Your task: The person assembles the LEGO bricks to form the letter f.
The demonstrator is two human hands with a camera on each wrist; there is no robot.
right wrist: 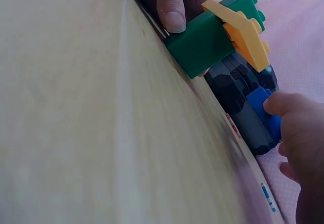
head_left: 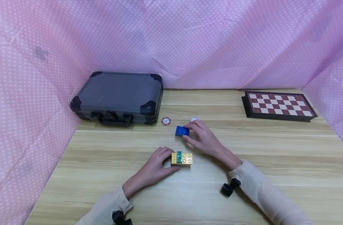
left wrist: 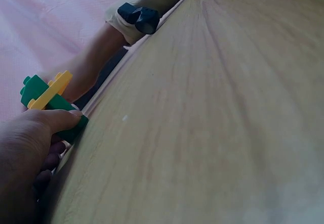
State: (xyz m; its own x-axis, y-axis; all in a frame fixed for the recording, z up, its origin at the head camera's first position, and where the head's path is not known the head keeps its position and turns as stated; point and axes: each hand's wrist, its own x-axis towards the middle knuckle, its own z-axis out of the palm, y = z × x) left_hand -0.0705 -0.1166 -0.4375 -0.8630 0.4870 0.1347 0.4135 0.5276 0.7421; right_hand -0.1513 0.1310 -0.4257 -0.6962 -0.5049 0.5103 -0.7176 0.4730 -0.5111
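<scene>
My left hand (head_left: 156, 167) grips a stack of toy building bricks by its left side. The stack has green bricks (right wrist: 202, 44) and a flat yellow brick (head_left: 187, 158) lying across them, with a green studded top (head_left: 179, 156) in the middle. Its foot is at the tabletop. Beyond it and slightly to the right, my right hand (head_left: 203, 139) pinches a blue brick (head_left: 181, 131) between thumb and fingers, studs facing up. In the right wrist view the blue brick (right wrist: 266, 113) is held apart from the stack.
A grey case (head_left: 118, 93) with black corners lies at the back left. A red-and-white poker chip (head_left: 166, 121) is beside it; another chip (head_left: 194, 119) shows partly behind my right fingers. A checkered game board (head_left: 279, 104) sits at the back right. Pink dotted cloth (head_left: 199, 47) hangs behind the table.
</scene>
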